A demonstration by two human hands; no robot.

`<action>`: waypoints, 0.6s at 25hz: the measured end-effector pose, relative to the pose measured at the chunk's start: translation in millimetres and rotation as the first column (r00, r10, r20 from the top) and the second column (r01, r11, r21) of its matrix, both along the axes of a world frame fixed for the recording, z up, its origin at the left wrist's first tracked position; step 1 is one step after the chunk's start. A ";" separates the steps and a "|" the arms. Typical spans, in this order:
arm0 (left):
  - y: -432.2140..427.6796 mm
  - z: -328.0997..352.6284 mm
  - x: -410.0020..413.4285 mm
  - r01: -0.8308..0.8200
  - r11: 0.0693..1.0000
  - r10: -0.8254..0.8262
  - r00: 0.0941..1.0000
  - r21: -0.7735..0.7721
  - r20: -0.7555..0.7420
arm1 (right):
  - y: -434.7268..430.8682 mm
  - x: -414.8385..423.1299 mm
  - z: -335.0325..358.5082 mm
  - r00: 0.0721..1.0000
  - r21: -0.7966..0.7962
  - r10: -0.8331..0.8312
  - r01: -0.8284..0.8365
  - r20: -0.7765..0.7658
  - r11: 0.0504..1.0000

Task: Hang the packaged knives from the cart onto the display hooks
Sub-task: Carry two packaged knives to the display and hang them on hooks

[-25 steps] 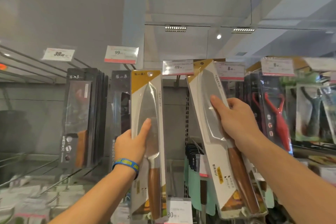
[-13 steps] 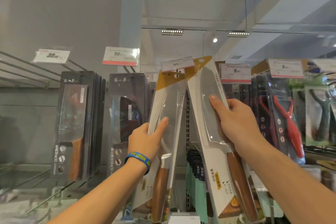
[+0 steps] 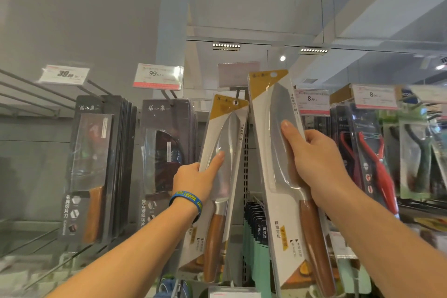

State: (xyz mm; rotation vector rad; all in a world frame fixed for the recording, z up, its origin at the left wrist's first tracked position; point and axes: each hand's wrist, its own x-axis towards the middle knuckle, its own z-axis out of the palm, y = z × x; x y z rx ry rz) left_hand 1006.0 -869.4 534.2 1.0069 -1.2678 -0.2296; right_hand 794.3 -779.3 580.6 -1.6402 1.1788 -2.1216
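The left hand (image 3: 193,181) grips one packaged knife (image 3: 227,133) by its left edge, thumb laid straight up the clear front and fingers wrapped behind. The blade end points up and leans toward one o'clock, so its hang hole (image 3: 235,102) sits just below the dark hook (image 3: 238,91) at twelve o'clock. That lean looks meant to steer the hole onto the hook's tip; whether the tip has entered cannot be told. The right hand (image 3: 316,159) grasps a second packaged knife (image 3: 271,113), thumb on the front over the blade and fingers curled round the right edge. It is held higher and leans toward eleven, seemingly waiting its turn. Its top left corner crowds the hook and the tipped-up grey price tag (image 3: 238,75) above it, and the two packs nearly touch there, which could hamper threading. Dark boxed cleavers (image 3: 96,164) hang at nine o'clock and red peelers (image 3: 377,159) at three. The cart is out of view.
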 end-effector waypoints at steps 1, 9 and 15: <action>-1.9 -1.1 -0.6 -0.009 1.000 0.009 1.000 0.016 0.013 | -1.2 -1.2 -2.5 1.000 0.009 -0.002 0.002 -0.008 1.000; 0.8 8.3 -15.0 -0.063 0.997 0.058 0.992 0.045 0.114 | -7.1 -2.9 -13.4 0.999 0.031 0.034 -0.034 -0.013 0.999; -2.5 -1.7 -11.1 -0.004 0.997 -0.003 0.995 0.071 0.098 | -10.8 -2.2 -23.3 1.000 0.028 0.011 -0.010 -0.010 1.000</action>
